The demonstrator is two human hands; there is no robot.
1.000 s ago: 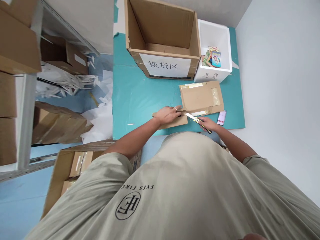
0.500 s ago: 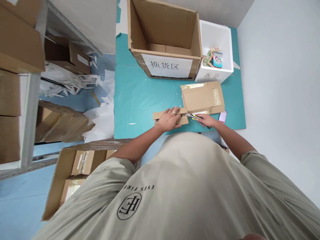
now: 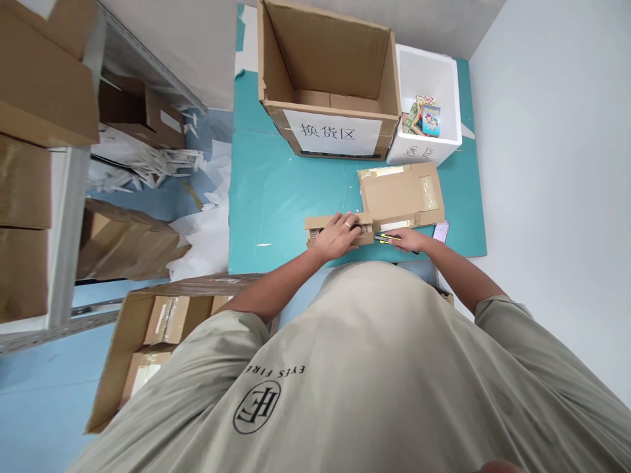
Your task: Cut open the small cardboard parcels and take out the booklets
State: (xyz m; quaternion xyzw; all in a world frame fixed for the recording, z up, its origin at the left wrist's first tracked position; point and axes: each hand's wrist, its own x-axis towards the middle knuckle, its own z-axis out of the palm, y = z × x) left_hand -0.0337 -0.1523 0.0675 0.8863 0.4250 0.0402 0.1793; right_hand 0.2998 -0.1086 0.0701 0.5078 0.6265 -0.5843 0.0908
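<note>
A small, narrow cardboard box (image 3: 365, 238) lies near the front edge of the teal table. My left hand (image 3: 338, 238) grips it from above, fingers curled over its top and a ring on one of them. The box's top is parted, and something inside shows only in part. At the box's right end, my right hand (image 3: 408, 240) is closed around a black and yellow utility knife (image 3: 387, 238), whose tip points left at the box. Just behind the knife is a flattened piece of cardboard (image 3: 399, 194) with tape and labels on it.
A large open carton (image 3: 332, 131) with a paper sign stands at the back, beside a white foam box (image 3: 451, 141) holding colourful packets. A pale slip (image 3: 441, 230) lies right of my right hand. Shelves with cartons (image 3: 44, 92) and an open carton of boxes (image 3: 111, 368) are on the left.
The utility knife has come down toward the table's front edge at the box's right end. The gap along the box's top looks wider. My left hand stays on the box.
</note>
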